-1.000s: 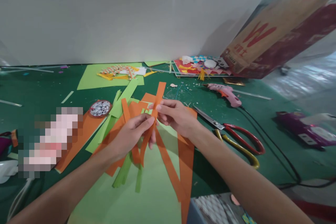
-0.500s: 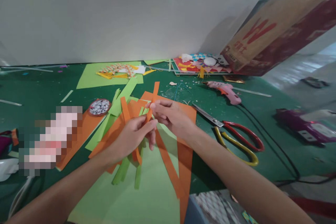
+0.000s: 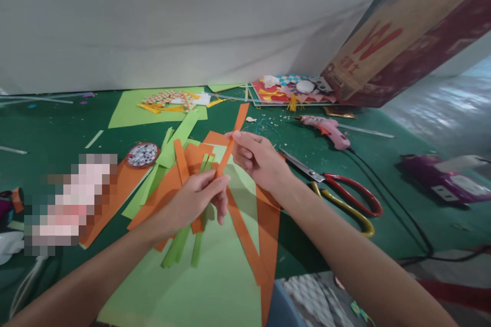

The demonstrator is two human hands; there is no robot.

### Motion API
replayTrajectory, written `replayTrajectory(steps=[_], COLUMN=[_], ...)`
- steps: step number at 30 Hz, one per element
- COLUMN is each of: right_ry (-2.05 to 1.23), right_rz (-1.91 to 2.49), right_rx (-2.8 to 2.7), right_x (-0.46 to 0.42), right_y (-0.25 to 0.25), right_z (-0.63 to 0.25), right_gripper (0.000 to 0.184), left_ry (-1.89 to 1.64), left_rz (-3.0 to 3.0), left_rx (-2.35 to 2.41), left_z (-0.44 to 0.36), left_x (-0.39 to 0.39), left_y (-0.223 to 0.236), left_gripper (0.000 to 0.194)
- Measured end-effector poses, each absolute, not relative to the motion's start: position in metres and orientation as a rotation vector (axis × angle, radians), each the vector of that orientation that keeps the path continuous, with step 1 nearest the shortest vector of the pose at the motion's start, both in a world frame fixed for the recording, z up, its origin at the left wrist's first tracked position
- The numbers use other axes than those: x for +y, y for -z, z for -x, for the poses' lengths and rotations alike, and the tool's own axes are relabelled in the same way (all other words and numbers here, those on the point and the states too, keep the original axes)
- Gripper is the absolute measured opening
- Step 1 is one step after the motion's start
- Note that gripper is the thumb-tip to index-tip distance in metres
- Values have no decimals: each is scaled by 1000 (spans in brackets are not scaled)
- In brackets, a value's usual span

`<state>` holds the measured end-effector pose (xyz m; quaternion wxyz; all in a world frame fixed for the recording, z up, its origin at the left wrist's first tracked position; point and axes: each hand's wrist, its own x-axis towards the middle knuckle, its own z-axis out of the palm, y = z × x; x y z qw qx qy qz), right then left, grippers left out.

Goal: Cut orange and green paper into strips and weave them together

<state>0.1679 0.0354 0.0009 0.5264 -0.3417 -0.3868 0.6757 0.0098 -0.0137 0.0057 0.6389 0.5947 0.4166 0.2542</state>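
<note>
Between my two hands runs an orange paper strip [image 3: 226,157], slanting up and to the right. My left hand [image 3: 203,189] pinches its lower part between thumb and fingers. Higher up, my right hand [image 3: 255,158] grips the strip with thumb and forefinger, and its top end sticks out above. Under my hands lie green paper strips [image 3: 179,245], another orange strip [image 3: 245,240] and a large light green sheet [image 3: 184,296]. More orange paper [image 3: 270,235] shows along the sheet's right side.
Right of my hands lie scissors [image 3: 307,166] with red and yellow handles and a pink glue gun [image 3: 328,130] with a black cord. A round dish of googly eyes [image 3: 142,155] sits to the left. Woven paper crafts [image 3: 169,101] and a paper bag [image 3: 399,46] are at the back.
My right hand has slid up and to the right along the orange strip, away from my left hand. The strip now looks thinner and straighter; its lower end is no longer visible below my left hand.
</note>
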Motion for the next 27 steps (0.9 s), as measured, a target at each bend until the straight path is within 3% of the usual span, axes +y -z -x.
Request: replayTrajectory(steps=[7,18,27], right_ry=[-1598,-1768,-1967], right_rz=[827,806,699], right_rx=[-919,-1064,-1043], right_x=[37,23,24], right_y=[0,3,5], right_z=[-170,-154,-157], right_gripper=[29,24,27], left_ry=[-544,-758,-678], left_rz=[-1372,-1176,-1092], left_rx=[911,945,700], left_z=[-10,-11,-5], left_x=[-13,-9,-13], left_y=[-7,-9,-7], left_gripper=[39,19,35])
